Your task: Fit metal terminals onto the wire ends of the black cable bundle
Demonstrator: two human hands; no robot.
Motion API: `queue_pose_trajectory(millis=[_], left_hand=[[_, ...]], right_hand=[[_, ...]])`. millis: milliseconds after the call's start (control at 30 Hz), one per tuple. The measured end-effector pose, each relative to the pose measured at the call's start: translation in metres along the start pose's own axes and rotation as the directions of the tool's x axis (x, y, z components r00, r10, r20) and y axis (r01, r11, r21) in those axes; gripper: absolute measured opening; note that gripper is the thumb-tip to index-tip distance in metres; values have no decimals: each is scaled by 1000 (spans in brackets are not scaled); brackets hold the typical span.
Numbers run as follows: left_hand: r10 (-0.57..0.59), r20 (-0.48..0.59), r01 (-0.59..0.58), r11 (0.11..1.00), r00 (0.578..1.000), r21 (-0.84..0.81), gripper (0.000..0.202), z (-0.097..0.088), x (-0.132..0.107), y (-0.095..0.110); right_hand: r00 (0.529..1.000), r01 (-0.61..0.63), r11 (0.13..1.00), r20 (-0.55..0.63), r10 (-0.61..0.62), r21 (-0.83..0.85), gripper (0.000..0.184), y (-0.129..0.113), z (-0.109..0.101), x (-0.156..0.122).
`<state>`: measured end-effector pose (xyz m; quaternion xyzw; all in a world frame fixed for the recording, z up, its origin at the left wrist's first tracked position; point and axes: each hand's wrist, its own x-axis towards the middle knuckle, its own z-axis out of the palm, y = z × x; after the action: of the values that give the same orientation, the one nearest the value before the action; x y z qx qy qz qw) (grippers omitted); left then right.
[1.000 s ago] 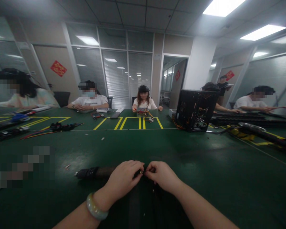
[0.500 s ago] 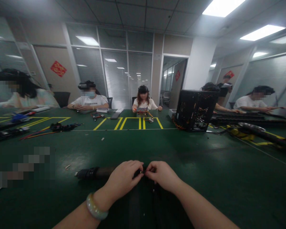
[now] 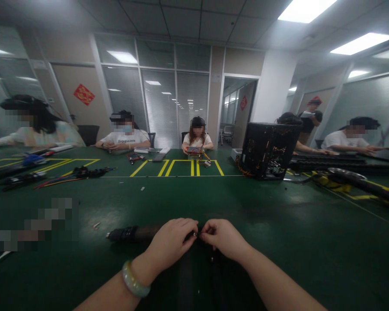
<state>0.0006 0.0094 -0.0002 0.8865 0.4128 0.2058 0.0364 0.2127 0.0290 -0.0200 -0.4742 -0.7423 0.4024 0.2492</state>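
My left hand [image 3: 172,241], with a bangle on its wrist, pinches a small dark piece with a shiny metal tip [image 3: 195,234]. Fingers and thumb of my right hand [image 3: 225,239] are pressed together right beside that tip. What they hold is hidden or too small to make out. Behind my left hand lies a thick black cylinder [image 3: 125,234] with a ringed collar and a metal end pointing left. Part of its length is covered by the hand. Below my right hand a dark, rod-like shape [image 3: 215,276] runs towards me, hard to see against the green table.
On the green table [image 3: 168,196] a small light scrap [image 3: 96,225] lies left of the cylinder. A black computer case [image 3: 268,150] stands at the back right. Wired parts [image 3: 87,172] lie at the left. Several people sit around the far side, one handling a wired device [image 3: 196,152].
The whole view has shifted slightly, so things appear a little farther right. Both hands keep their pinch close together, with only small finger movement at the metal tip.
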Motion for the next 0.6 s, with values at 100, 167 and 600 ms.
queue_pose_trajectory(millis=[100,167,600], left_hand=[[-16,-16,16,1000,1000,1,16,0,0,1],[-29,-25,29,1000,999,-2,17,-1,-1,2],[-35,-21,34,999,999,-34,17,-2,-1,2]], right_hand=[[1000,-4,1000,-13,4,-5,12,1,1,0],[1000,-3,1000,-19,3,-5,11,1,2,1],[1000,-19,1000,-5,19,-16,12,-3,0,0]])
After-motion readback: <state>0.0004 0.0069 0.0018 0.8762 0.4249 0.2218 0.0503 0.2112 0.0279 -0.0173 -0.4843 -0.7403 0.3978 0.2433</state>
